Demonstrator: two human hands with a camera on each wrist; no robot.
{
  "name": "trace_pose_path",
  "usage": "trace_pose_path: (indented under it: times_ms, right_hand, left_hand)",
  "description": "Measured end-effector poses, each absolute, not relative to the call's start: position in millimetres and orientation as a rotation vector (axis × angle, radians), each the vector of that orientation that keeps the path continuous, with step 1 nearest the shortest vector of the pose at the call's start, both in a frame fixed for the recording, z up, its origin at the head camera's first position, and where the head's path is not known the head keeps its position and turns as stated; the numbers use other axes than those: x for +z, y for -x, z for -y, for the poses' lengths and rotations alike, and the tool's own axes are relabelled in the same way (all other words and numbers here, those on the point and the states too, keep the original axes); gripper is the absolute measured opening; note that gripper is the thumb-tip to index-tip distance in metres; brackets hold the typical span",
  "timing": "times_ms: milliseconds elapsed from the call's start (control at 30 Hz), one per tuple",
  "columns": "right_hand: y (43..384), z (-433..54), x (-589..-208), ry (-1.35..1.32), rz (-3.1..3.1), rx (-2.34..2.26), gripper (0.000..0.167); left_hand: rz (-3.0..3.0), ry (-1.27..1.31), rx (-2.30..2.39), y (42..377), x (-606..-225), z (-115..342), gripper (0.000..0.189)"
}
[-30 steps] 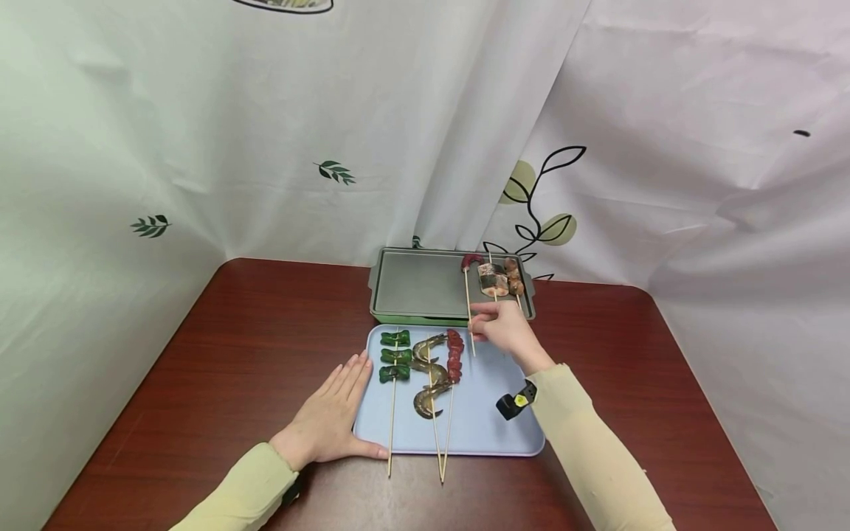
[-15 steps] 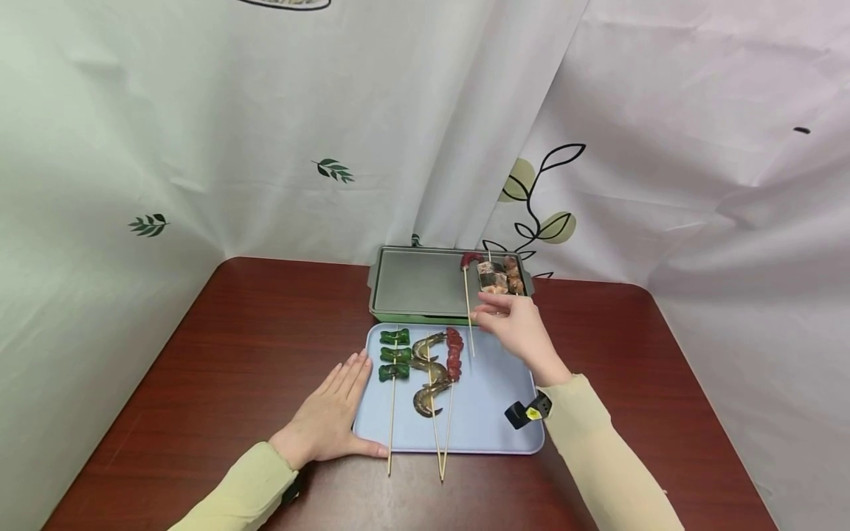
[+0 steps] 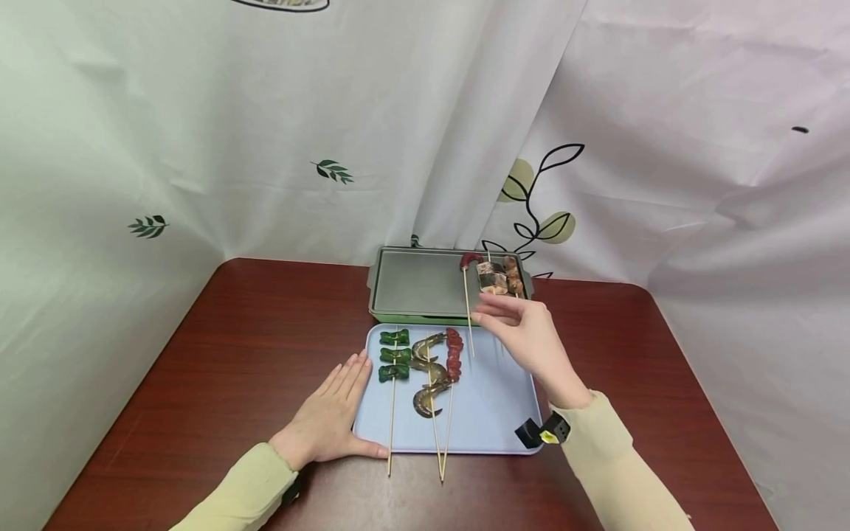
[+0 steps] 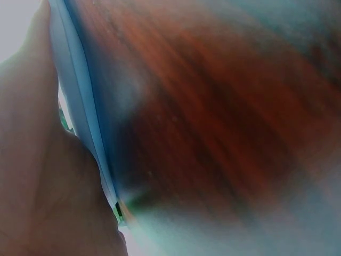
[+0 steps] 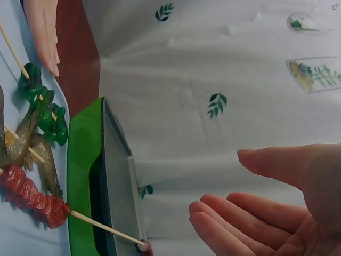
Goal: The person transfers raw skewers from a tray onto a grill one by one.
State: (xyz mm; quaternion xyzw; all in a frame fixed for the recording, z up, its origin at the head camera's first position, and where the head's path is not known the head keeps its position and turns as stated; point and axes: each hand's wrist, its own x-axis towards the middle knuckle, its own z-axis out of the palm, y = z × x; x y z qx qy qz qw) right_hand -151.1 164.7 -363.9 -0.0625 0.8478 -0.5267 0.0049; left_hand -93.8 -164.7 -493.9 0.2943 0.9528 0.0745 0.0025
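– where's the red curl (image 3: 468,259), and what has the right hand (image 3: 531,335) got?

– nothing that i can see: thumb and fingers stand apart, a plain gap between them. the red curl lies at the back of the grill (image 3: 418,284), its stick (image 3: 467,293) running out over the near rim and above the tray (image 3: 494,413). the fingertips are just beside that stick; whether they touch it is hard to say from the head view.

– and the left hand (image 3: 332,413)?

– laid flat along the tray's left edge, fingers straight, thumb out by the near corner, gripping nothing. probably there to steady the tray.

– why do the tray's sticks poke out?

– likely to leave a bare end for picking up. the greens (image 3: 395,355), shrimp (image 3: 434,374) and meat (image 3: 454,355) lie food towards the grill, sticks past the near edge. the shrimp and meat sticks meet at their ends, so lifting one could drag the other.

– room on the grill?

– the fish (image 3: 492,276) and balls (image 3: 514,285) sit at the right end beside the red curl. left of it the metal is open.

– edges to mind?

– the grill's rim stands higher than the tray just in front of it, so a low stick could catch. the tray's right half gives the right hand space.
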Motion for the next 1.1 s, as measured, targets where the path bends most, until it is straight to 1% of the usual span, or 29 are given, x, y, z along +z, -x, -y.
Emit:
trace_pose_path:
  times_ms: [267, 633, 833, 1100]
  right_hand:
    - [139, -168, -363, 0.228, -2.655, -1.637, 0.043]
    - [123, -171, -371, 0.269, -2.659, -1.621, 0.043]
    - [112, -171, -378, 0.265, -2.635, -1.618, 0.044]
    - [100, -171, -392, 0.236, -2.588, -1.603, 0.043]
  left_hand:
    - [-2.995, -0.929, 0.236, 94, -493, 165, 0.138]
    - [-3.009, -0.948, 0.259, 94, -494, 166, 0.138]
    - [-3.031, -0.971, 0.279, 95, -497, 167, 0.138]
    - [-2.993, -0.936, 0.225, 94, -493, 165, 0.138]
